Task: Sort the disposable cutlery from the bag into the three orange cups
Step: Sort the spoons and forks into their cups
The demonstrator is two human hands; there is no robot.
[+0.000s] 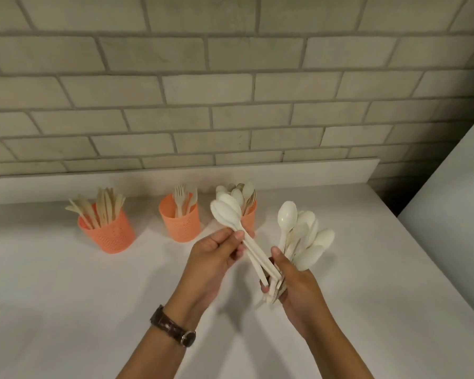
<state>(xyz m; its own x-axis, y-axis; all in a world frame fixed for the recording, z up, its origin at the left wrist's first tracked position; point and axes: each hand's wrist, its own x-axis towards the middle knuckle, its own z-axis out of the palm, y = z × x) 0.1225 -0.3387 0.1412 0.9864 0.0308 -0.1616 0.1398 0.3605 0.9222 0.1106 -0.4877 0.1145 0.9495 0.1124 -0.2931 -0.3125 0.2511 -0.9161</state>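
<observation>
Orange perforated cups point(106, 234), white spoons point(287, 218), grey brick wall point(203, 86), brown watch strap point(167, 323)

A: Where is open room seen on the white counter point(66, 283)?

B: The near and left parts are left bare, as is the stretch to the right of the hands.

A: What is placed in the way at the back?

B: Three orange cups are lined up before the brick wall point(230, 91): the left cup point(108, 236), bristling with knives; the middle cup point(179, 224), filled with forks; the right cup point(249, 218), packed with spoons. Clear gaps are seen between the left and middle cups.

A: And the right cup?

B: It is partly screened by spoons fanned out from the left hand point(216, 258) and right hand point(296, 283). A pale panel point(454, 201) closes the right side.
</observation>
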